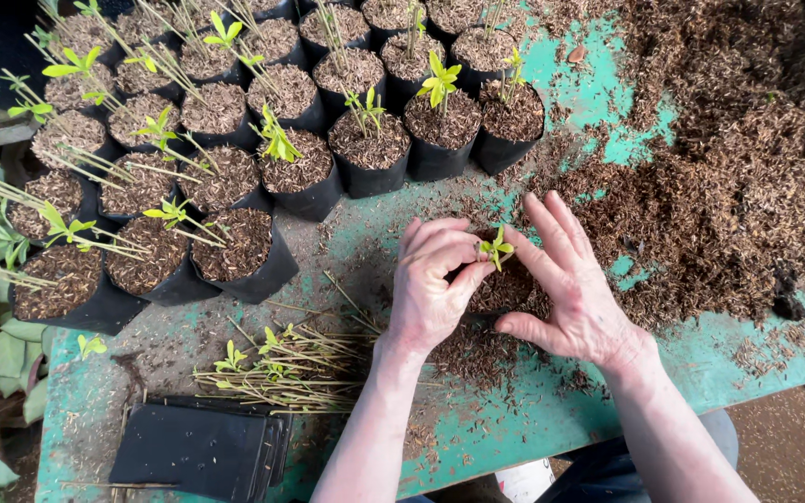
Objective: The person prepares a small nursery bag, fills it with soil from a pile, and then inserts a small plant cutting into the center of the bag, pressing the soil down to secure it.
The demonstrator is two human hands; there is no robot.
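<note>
My left hand (432, 284) and my right hand (570, 284) close around a small black grow bag (507, 291) filled with brown husk mix, standing on the green table (552, 419). A short cutting (496, 249) with a few green leaves stands in the bag. The fingertips of my left hand pinch its stem near the top. My right hand cups the bag's right side with its fingers spread, the thumb under the bag's near edge.
Several filled black bags with cuttings (244, 140) crowd the table's back left. A bundle of loose cuttings (291, 368) lies near the front, beside a stack of flat empty black bags (197, 447). A big heap of brown husk mix (738, 177) covers the right side.
</note>
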